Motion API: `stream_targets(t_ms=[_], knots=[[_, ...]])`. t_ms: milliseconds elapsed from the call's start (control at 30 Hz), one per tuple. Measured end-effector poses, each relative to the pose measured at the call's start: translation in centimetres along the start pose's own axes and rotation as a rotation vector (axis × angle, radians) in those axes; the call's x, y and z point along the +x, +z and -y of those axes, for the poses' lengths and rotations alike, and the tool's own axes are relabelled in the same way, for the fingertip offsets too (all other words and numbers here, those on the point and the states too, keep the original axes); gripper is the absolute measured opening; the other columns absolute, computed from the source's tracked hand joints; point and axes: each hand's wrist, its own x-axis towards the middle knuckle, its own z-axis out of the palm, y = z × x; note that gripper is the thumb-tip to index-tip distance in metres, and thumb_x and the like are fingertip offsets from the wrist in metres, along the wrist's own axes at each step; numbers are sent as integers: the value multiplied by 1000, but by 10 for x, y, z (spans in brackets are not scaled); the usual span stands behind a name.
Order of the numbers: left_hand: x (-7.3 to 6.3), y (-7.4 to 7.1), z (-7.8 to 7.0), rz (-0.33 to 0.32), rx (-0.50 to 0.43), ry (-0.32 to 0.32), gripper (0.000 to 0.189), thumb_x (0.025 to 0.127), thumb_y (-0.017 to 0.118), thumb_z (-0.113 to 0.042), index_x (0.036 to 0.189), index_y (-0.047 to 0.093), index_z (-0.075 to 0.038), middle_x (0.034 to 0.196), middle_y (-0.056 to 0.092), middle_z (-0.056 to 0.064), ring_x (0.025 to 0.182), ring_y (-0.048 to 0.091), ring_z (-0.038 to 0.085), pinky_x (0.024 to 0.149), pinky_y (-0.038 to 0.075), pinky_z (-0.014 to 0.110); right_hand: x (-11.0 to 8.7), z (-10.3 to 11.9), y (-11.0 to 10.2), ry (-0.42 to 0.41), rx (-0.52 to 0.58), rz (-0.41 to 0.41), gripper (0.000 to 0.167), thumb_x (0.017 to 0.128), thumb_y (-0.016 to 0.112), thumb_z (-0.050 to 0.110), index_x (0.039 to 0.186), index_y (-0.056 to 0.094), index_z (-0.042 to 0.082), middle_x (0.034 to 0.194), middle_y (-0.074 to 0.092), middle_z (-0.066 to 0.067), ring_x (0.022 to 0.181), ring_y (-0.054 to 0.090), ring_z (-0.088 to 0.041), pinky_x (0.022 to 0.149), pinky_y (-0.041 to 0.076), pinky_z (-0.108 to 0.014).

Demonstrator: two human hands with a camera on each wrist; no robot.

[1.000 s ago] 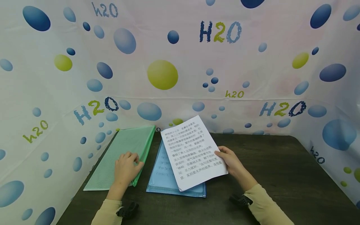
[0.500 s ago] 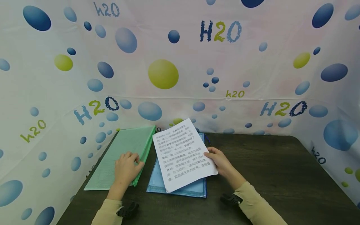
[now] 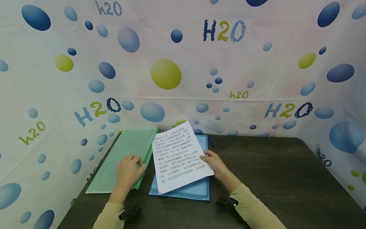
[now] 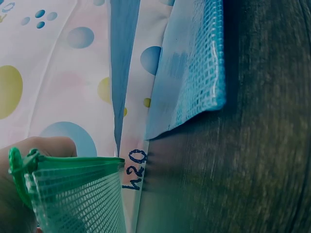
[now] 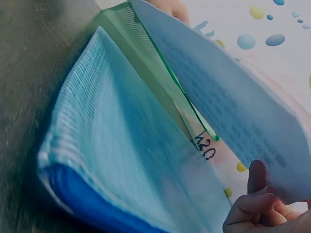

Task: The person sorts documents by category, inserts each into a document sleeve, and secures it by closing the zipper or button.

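Your head cam faces forward-down over the table (image 3: 271, 184), widest. Your wrist cams sit low, close, rolled sideways: left faces the backdrop (image 4: 63, 92), right looks across the blue pouch (image 5: 126, 141) toward the green pouch (image 5: 146, 63). Both catch both pouches.

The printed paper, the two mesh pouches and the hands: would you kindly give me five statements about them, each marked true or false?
1. The right hand holds the printed paper. True.
2. In the head view, the printed paper covers part of the blue mesh pouch. True.
3. The left hand also grips the printed paper. False: it grips the edge of the green mesh pouch.
4. The green mesh pouch lies to the right of the blue mesh pouch. False: in the head view it lies to the left.
5. The blue mesh pouch rests on the dark table. True.
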Motion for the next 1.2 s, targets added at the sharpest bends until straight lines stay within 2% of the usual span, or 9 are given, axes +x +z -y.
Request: stream_targets(t_ms=[267,467,733,967,1200], knots=[[0,-2,-3,9,4,-9,22,80,68,-19,70,49,-17,83,56,6,71,41,25,62,29,37,1,-5,18,-16,90,-7,25,95,54,6,119,52,-2,83,69,0,69,68,-12,59,54,-27],[0,-2,-4,6,1,-8,19,78,67,-17,69,50,-16,83,57,6,71,43,25,61,30,36,1,-8,31,-22,135,5,22,96,53,4,117,53,-2,89,70,-2,73,68,-13,63,53,-30],[1,-3,-4,23,-12,-17,18,80,67,-18,70,51,-16,85,57,6,74,44,26,64,32,39,0,-10,42,-15,187,-25,20,95,53,1,114,53,-2,94,69,-6,75,67,-13,63,52,-29],[1,-2,-3,5,-13,-2,18,79,66,-16,68,52,-17,84,60,7,73,45,26,61,32,38,1,-14,48,-2,204,-28,22,95,53,1,117,51,-2,103,69,-10,79,67,-14,66,53,-29],[1,-1,-3,10,-31,-15,19,77,65,-16,67,50,-17,83,58,6,72,43,25,61,30,36,-1,-13,52,10,204,-29,23,96,53,2,119,51,-1,105,68,-11,80,67,-14,67,53,-29]])
